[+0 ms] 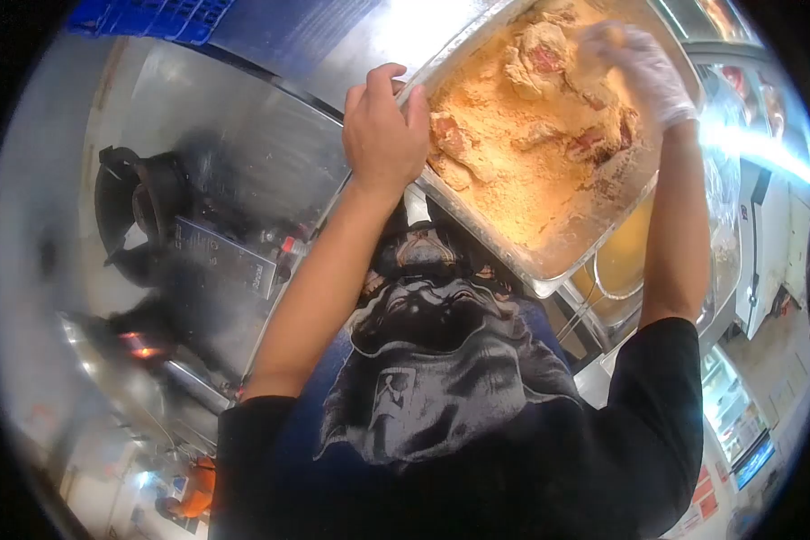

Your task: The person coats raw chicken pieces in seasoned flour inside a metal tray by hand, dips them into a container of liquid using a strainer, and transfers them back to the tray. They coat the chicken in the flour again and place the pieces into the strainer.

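Observation:
A deep metal tray (549, 281) holds orange-tan breading flour (522, 193). Several flour-coated pieces of raw meat lie in it, one of them a thick piece (542, 61) near the far end. My bare left hand (385, 135) grips the tray's left rim, fingers curled and thumb at the edge. Inside the tray's far right part, my right hand (643, 72) wears a clear plastic glove dusted with flour. It is at the coated meat; motion smears its fingers, so whether it holds a piece is unclear.
A stainless counter (243, 117) runs along the left, with a blue plastic crate (157, 16) at its far end. Below the tray's right side is a round wire-rimmed strainer (623, 261). Clear plastic wrap (724, 180) hangs at right. A person in orange (198, 490) is at lower left.

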`<state>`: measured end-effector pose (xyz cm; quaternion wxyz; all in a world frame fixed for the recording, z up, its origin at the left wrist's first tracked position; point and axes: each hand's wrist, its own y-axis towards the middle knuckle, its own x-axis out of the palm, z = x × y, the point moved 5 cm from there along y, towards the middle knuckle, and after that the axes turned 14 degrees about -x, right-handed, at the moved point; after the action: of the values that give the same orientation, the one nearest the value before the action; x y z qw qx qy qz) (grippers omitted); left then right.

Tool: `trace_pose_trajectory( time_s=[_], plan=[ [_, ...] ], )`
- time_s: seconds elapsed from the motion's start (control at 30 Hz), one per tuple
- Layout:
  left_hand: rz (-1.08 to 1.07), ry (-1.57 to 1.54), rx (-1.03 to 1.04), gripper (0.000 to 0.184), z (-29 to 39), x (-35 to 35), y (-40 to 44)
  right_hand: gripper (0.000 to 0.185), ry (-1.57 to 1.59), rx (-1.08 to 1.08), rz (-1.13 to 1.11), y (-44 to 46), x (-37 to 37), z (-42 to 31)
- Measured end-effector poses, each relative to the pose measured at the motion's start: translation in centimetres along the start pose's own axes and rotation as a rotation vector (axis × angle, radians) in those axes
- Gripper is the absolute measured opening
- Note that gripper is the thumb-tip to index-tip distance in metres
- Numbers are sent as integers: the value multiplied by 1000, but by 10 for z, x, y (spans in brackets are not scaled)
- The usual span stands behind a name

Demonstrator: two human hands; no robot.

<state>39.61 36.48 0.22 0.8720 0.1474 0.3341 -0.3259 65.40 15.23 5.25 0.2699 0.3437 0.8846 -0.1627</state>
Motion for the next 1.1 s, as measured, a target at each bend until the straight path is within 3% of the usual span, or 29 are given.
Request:
trace_pose_trajectory(
  time_s=[0.07, 0.13, 0.2, 0.23, 0.3, 0.43, 0.5, 0.57, 0.73, 0.83, 1.1],
  plan=[
    [-5, 12, 15, 32, 2, 2, 0, 21, 5, 118, -238, -26, 41, -50],
    [37, 9, 26, 32, 0, 2, 0, 20, -45, 199, -603, -35, 87, -39],
    [32, 4, 26, 32, 0, 1, -1, 24, -329, 78, -619, -46, 122, -53],
    [24, 3, 16, 32, -1, 1, -1, 24, -330, 76, -618, -52, 138, -43],
    [27, 3, 12, 32, -1, 0, -1, 28, -483, -197, -365, -53, 152, -50],
    [33, 12, 34, 32, -1, 2, -1, 21, -453, -189, -372, -84, 163, -66],
    [32, 4, 41, 32, 0, 2, -1, 22, -753, -313, -397, -93, 177, -60],
    [29, -6, 49, 31, 0, 3, -1, 21, -747, -270, -368, -94, 179, -51],
    [25, 5, 68, 31, -2, 3, -1, 20, -910, -491, -31, -90, 167, -39],
    [29, 23, 60, 31, -2, 3, -1, 23, -922, -557, 2, -88, 177, -43],
    [22, 14, 50, 32, -1, 2, 0, 30, -862, -435, -45, -81, 173, -35]
  ],
)
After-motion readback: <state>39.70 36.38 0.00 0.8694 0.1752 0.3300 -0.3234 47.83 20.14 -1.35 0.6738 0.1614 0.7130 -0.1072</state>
